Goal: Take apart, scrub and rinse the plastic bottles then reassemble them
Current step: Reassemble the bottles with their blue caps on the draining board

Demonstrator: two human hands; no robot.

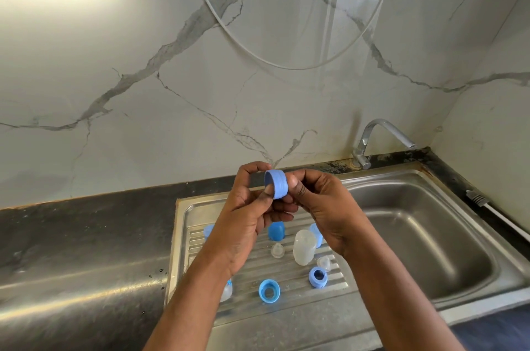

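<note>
Both hands hold a blue screw ring [277, 183] up above the steel draining board [338, 284]. My left hand [252, 207] grips its left rim with thumb and fingers; my right hand [318, 201] pinches its right side. On the board below lie a frosted clear bottle body [304, 247], a blue dome cap [276, 230], two clear teats [277, 250] [324, 262], and two more blue rings [269, 290] [318, 277]. Another bottle [226, 292] is mostly hidden under my left forearm. Blue pieces [208, 230] [315, 231] peek out beside my wrists.
A steel sink basin [424, 236] lies to the right, with a chrome tap [381, 138] behind it. A dark steel counter [71, 250] stretches left. The marble wall [172, 78] stands close behind, and a white hose [286, 66] loops down it.
</note>
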